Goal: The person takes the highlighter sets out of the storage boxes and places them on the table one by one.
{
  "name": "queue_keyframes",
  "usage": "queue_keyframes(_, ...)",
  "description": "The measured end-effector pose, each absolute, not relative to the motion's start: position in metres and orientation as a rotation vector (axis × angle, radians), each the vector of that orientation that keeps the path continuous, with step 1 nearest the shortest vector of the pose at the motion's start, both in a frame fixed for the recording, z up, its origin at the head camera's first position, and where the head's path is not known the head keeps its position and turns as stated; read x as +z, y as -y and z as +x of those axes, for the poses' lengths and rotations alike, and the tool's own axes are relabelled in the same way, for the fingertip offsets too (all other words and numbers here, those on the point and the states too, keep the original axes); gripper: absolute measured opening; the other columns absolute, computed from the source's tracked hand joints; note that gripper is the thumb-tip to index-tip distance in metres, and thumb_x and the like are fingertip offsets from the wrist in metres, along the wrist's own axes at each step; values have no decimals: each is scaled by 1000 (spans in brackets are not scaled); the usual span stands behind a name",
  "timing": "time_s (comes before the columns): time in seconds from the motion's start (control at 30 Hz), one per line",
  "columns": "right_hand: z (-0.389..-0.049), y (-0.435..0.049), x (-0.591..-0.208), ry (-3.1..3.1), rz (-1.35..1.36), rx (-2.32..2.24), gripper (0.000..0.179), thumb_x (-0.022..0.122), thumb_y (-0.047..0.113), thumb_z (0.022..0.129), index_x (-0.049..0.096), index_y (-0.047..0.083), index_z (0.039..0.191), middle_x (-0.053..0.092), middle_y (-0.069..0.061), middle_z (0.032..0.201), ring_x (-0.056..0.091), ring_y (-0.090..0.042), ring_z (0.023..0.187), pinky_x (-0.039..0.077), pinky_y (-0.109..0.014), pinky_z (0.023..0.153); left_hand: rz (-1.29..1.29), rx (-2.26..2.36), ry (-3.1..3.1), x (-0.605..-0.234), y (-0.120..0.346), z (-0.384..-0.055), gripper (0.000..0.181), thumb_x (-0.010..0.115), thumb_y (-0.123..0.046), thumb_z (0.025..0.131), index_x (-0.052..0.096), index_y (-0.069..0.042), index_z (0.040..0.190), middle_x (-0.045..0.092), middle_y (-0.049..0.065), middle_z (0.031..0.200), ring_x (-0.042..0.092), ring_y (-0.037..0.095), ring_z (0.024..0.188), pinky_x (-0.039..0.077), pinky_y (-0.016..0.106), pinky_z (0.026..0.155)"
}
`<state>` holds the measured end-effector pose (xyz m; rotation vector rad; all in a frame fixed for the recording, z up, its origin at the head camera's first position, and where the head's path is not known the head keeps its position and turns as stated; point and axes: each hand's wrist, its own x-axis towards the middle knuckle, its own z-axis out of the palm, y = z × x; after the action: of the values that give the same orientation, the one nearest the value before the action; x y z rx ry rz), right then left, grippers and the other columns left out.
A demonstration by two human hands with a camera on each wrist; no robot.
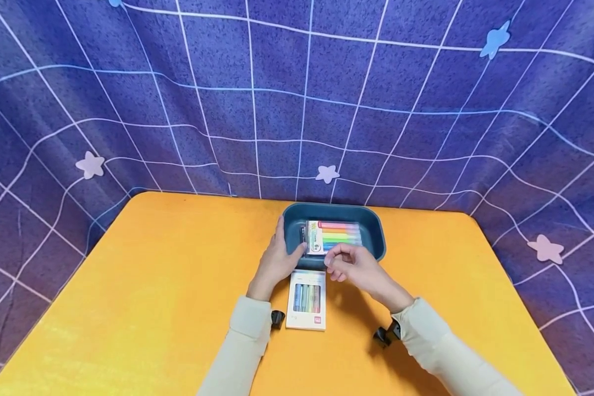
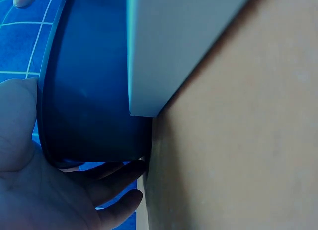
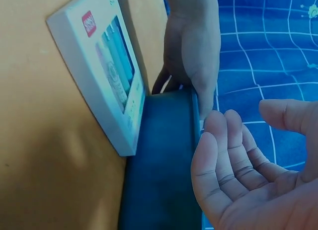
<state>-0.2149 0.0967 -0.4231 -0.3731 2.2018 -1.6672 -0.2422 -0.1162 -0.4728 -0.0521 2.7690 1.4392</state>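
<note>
A dark teal bin (image 1: 376,234) sits near the table's back edge. My left hand (image 1: 276,261) grips its left end, the thumb over the near rim and the fingers along the outer wall. In the bin lies a clear pack of coloured pens (image 1: 334,237) with a white label at its left. My right hand (image 1: 358,268) hovers at the near rim, fingers loosely bent; the right wrist view shows a gap between the thumb and fingers, with nothing held. A white box with a window (image 1: 306,300), showing pens inside, leans against the bin's front wall in the right wrist view.
The bin and box stand on an orange-yellow table (image 1: 188,286). Behind and on both sides hangs a blue-purple grid curtain (image 1: 277,121) with star shapes. A black wrist device (image 1: 387,334) is at the right cuff, and another (image 1: 277,319) at the left cuff.
</note>
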Motion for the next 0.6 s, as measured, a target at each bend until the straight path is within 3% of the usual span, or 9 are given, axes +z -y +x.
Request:
queue_keyframes(0.27,-218,-98,-418,-2207,-350,-1654,19,61,7,95,63,-6,108,66,-4,80,64,-14,68,58,-22,67,-50,1426,-2779,-476,115,-243,94,62,-44,97,-1,-25,164,21,14,169,36,42,149,34,65,116)
queue_keyframes(0.6,-223,-102,-415,-2251,-387,-1636,19,59,4,94,63,-9,108,67,-20,87,63,-11,67,58,-21,66,-70,1429,-2773,-476,116,-245,94,61,-44,97,-3,-27,164,22,16,168,39,45,146,34,66,116)
